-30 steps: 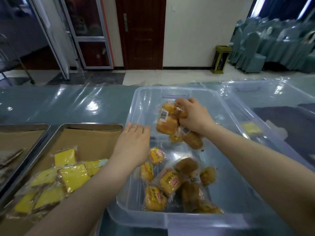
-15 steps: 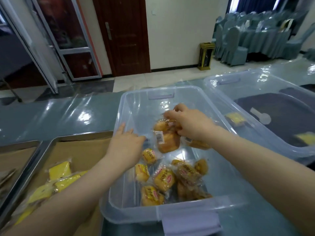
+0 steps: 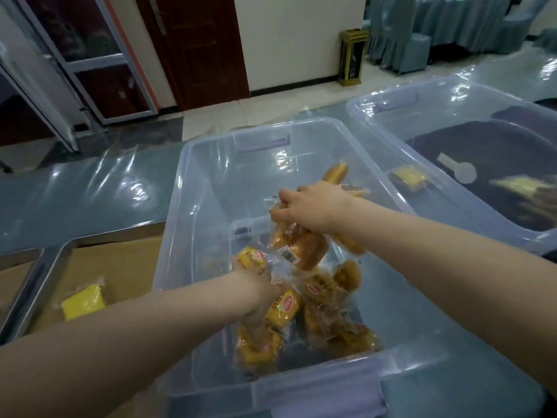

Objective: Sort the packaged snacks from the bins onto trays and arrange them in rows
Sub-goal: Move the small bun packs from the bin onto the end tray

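Note:
A clear plastic bin (image 3: pixel 176 212) in front of me holds a heap of wrapped brown bread packets (image 3: pixel 325 300) with yellow labels. My right hand (image 3: pixel 310 206) hangs over the bin's middle, shut on a bunch of bread packets (image 3: pixel 301 248) that dangle below it. My left hand (image 3: pixel 256 285) is down inside the bin among the heap, beside a yellow-labelled packet (image 3: pixel 252 258). Its fingers are buried in wrappers. To the left, a metal tray (image 3: pixel 57 254) lined with brown paper carries a yellow packet (image 3: pixel 83 301).
A second clear bin (image 3: pixel 373 116) stands at the right with a yellow packet (image 3: pixel 408 176) and a white plastic piece (image 3: pixel 458 170) inside. Another tray edge (image 3: pixel 18 257) shows at far left. The table wears shiny plastic sheeting (image 3: pixel 90 191).
My left hand moved from the bin's left rim down into the heap. My right hand stays over the bin with its bunch of packets. My view turned right, so less of the tray shows.

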A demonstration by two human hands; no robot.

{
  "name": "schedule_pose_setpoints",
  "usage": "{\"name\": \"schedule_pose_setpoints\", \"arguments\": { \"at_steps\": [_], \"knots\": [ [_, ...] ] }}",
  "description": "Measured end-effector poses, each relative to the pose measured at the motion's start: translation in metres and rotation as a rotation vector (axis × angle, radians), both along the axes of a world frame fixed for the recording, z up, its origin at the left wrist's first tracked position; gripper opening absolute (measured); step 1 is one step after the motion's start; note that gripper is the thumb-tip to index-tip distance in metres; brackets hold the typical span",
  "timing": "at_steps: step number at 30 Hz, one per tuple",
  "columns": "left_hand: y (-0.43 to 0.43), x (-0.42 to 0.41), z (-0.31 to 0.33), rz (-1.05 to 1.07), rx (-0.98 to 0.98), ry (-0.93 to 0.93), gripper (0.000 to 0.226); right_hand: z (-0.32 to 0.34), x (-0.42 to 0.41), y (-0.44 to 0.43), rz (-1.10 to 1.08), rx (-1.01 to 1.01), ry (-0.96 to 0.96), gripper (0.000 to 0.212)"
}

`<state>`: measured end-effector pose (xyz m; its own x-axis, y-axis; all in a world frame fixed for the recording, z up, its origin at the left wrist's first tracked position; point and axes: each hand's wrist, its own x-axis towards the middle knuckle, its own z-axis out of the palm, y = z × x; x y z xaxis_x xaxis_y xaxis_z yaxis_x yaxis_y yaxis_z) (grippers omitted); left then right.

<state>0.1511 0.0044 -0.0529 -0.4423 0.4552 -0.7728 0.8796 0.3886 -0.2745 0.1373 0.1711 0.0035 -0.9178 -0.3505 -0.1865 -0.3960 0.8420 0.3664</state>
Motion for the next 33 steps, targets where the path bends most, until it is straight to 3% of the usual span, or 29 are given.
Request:
{"name": "schedule_pose_setpoints", "arguments": {
  "at_steps": [3,7,11,15,20,28,33],
  "knots": [
    [-0.001,0.001,-0.020,0.059,0.001,-0.066,0.107,-0.011,-0.008,0.000,-0.032,0.046,-0.049,0.041],
    [-0.011,-0.005,-0.040,0.085,0.055,-0.072,0.123,-0.020,-0.018,0.004,-0.094,0.070,-0.087,0.040],
    [-0.011,-0.021,-0.047,0.011,0.145,-0.019,0.121,-0.028,-0.024,0.005,-0.125,0.062,-0.090,0.040],
    [-0.012,-0.048,-0.055,0.103,0.163,0.117,0.122,-0.030,-0.030,0.005,-0.161,0.051,-0.105,0.040],
    [-0.009,-0.059,-0.064,0.108,0.134,0.128,0.123,-0.032,-0.034,0.004,-0.192,0.052,-0.131,0.046],
    [-0.003,-0.075,-0.057,0.065,0.230,0.108,0.099,-0.032,-0.034,0.005,-0.180,0.010,-0.127,0.043],
    [0.001,-0.084,-0.040,-0.031,0.375,0.304,0.056,-0.027,-0.032,0.007,-0.184,-0.061,-0.098,0.042]
  ]
}}
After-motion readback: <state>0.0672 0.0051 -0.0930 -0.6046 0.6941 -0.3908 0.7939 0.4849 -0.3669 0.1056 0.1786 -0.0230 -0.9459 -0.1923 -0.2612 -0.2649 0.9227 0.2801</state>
